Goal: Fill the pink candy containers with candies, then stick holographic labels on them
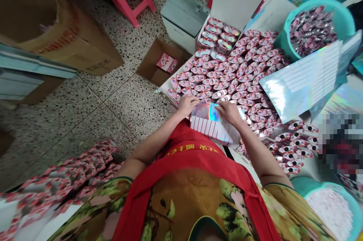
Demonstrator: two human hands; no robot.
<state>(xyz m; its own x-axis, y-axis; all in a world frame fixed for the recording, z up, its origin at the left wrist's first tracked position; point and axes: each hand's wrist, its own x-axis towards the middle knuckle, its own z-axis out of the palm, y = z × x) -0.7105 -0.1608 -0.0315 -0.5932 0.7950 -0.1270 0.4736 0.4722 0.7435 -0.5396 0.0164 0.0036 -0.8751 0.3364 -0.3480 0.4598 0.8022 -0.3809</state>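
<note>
While the silver sheet (202, 114) is resting between the apron (181, 135) and the crowded packs (221, 76), the left hand (187, 105) is gripping its far left corner with curled fingers, and the right hand (230, 112) is pinching its far edge, thumb on top. A second sheet (306, 78) is lying to the right, beside a teal tub (283, 40).

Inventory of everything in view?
Sheet: one, silver, centre
Large sheets: count unclear, silver, right
Pink-topped packs: many, pink, centre
Black-topped packs: many, pink, right
Tubs: two, teal, right
Stool: one, pink, top
Bin: one, grey, top
Open cartons: two, brown, top left, top centre
Box: one, pink, in smaller carton
Printed packaging: many, red-white, lower left
Apron: one, red, bottom
Shirt: one, patterned, bottom
Left hand: one, on sheet
Right hand: one, on sheet
</note>
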